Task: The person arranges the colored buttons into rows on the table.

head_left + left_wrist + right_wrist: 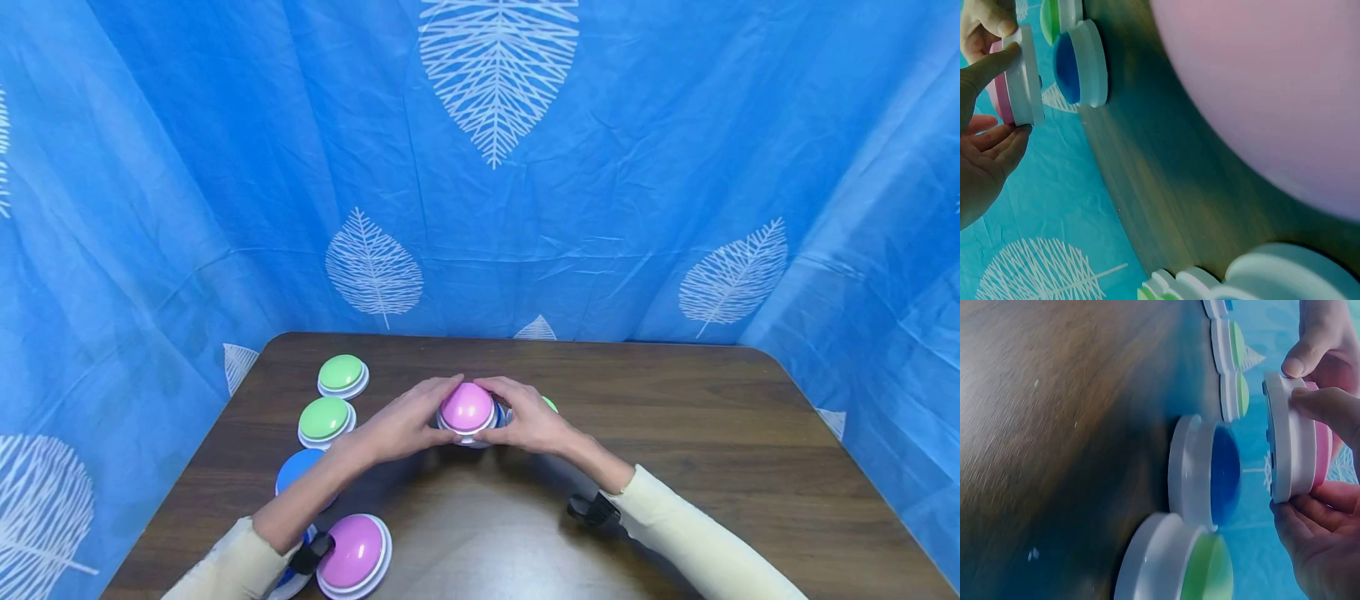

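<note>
A push button with a pink dome and white base [467, 407] is held between both hands, lifted off the table. My left hand [408, 418] grips its left side, and my right hand [528, 421] grips the right, with thumbs nearer me and fingers on the far side. In the right wrist view the raised pink button [1297, 437] is tilted on edge to the camera, its underside apart from the wood. Below stand a blue button [1225, 475] and a green button [1207, 569], both on white bases. The head view mostly hides these two behind the pink button and right hand.
Along the table's left side stand two green buttons, the far one [341, 372] and the nearer one [324, 418], a blue button [296, 468] and a large pink button [352, 552]. Another blue one is partly under my left wrist. Blue leaf-print cloth [600, 208] surrounds the wooden table [675, 400].
</note>
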A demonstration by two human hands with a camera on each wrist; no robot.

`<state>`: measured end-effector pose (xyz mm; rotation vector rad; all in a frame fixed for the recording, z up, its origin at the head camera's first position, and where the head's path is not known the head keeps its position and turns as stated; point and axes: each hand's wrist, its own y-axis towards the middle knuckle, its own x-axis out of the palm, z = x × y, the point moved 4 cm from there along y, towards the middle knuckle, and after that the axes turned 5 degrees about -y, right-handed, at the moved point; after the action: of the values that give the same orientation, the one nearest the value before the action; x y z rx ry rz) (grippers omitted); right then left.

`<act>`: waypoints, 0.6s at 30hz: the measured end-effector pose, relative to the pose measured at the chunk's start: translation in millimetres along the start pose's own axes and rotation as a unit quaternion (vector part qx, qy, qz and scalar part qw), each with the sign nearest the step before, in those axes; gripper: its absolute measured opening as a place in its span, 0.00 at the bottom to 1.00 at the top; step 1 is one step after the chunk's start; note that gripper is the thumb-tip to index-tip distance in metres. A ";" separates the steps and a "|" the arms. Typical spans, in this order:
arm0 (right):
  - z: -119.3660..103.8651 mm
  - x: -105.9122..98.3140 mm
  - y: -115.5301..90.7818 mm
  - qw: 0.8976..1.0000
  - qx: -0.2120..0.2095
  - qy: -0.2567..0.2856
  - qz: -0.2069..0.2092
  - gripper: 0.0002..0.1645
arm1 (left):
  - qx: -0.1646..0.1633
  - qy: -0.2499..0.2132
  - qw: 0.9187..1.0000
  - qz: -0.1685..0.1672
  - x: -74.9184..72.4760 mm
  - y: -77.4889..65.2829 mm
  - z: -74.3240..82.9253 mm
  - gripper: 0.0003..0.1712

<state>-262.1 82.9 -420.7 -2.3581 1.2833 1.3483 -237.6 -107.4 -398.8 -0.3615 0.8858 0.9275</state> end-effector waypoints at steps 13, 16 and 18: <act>12.1 -21.1 -15.8 1.000 0.008 0.005 0.015 0.41 | 0.020 0.000 1.000 -0.014 12.6 23.7 8.8 0.49; 15.8 -24.4 -19.7 1.000 0.017 0.008 0.013 0.42 | 0.025 0.004 1.000 -0.016 15.3 28.6 11.3 0.49; 18.6 -27.0 -22.4 1.000 0.025 0.013 0.011 0.43 | 0.025 0.004 1.000 -0.017 17.3 32.4 13.7 0.49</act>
<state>-264.1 122.5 -417.3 -2.3417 1.3374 1.2810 -252.0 -71.1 -401.2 -0.3369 0.9070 0.8720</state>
